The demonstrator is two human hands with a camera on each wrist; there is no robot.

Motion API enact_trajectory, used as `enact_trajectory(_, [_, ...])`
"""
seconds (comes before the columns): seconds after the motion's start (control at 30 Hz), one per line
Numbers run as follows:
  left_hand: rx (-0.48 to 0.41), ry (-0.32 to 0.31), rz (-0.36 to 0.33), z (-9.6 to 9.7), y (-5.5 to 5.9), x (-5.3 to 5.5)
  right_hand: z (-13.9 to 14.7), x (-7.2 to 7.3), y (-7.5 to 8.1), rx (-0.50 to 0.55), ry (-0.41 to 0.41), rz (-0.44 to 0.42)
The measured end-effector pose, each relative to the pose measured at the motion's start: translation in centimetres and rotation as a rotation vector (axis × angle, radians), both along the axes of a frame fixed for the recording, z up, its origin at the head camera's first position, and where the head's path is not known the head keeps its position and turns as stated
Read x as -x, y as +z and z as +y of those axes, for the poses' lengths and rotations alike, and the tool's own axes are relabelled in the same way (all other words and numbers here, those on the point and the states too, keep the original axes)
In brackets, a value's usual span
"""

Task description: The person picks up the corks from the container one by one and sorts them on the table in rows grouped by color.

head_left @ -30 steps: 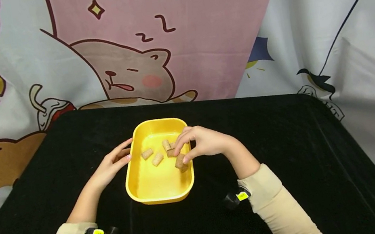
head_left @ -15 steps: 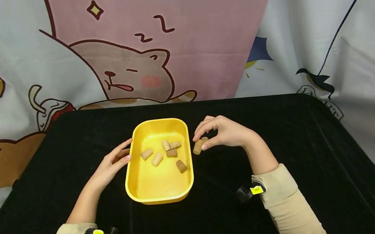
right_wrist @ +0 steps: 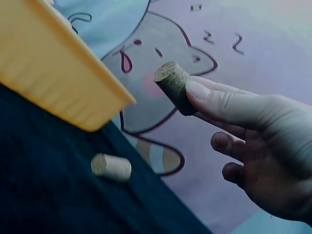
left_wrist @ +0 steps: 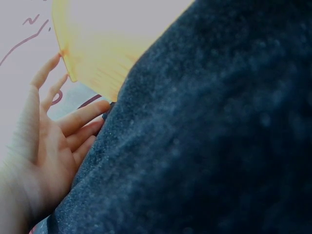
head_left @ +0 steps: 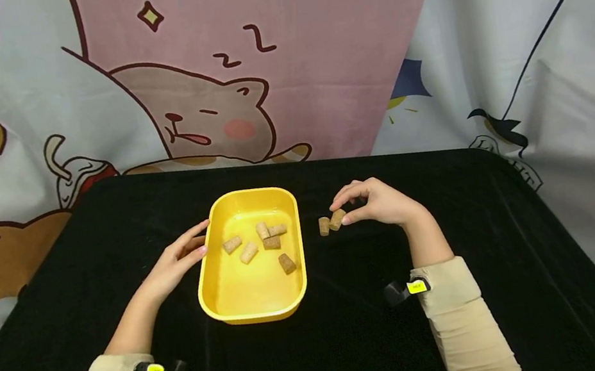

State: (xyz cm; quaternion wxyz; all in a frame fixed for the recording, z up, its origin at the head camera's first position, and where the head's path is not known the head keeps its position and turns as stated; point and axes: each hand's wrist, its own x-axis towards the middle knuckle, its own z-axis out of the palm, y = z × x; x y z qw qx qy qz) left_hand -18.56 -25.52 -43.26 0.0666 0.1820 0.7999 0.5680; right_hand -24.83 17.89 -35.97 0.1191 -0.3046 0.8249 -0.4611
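Right hand [head_left: 380, 201] has moved farther from the yellow tray [head_left: 253, 293], where six corks [head_left: 271, 243] lie, in the head view. Left wrist: the left hand [left_wrist: 54, 148] touches the tray, fingers spread. Right wrist: fingers pinch one cork [right_wrist: 174, 87]; a loose cork [right_wrist: 112, 167] rests on the counter [right_wrist: 53, 180].

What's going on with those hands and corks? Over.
Left hand touching yellow tray. Right hand pinching one cork. Loose cork on black cloth between tray and right hand.
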Motion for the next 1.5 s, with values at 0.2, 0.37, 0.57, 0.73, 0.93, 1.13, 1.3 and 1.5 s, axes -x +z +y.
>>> enact_trajectory(0.2, [0.001, -0.005, 0.010, -0.1, 0.0, 0.0, 1.0, 0.9, -1.6, 0.003, -0.024, -0.068])
enact_trajectory(0.37, [0.003, -0.003, 0.001, -0.1, 0.1, 0.0, 1.5, 1.4, -2.6, -0.003, -0.010, -0.085])
enact_trajectory(0.57, [-0.002, -0.004, -0.008, -0.1, 0.2, 0.0, 1.9, 2.0, -4.0, -0.031, -0.021, -0.103])
enact_trajectory(0.73, [-0.003, -0.008, -0.004, 0.0, 0.2, 0.0, 2.2, 2.4, -5.1, -0.037, -0.020, -0.141])
enact_trajectory(0.93, [-0.006, -0.008, -0.011, 0.1, 0.0, 0.2, 2.3, 2.7, -5.9, -0.039, 0.006, -0.158])
enact_trajectory(1.13, [-0.008, -0.007, -0.009, 0.2, 0.0, 0.1, 2.2, 2.8, -6.1, -0.064, -0.005, -0.151])
enact_trajectory(1.3, [-0.003, -0.001, -0.008, 0.2, 0.1, 0.0, 2.0, 3.0, -6.3, -0.081, 0.003, -0.139])
enact_trajectory(1.5, [0.005, 0.007, -0.013, 0.1, 0.1, 0.0, 1.4, 2.6, -5.5, -0.132, 0.011, -0.133])
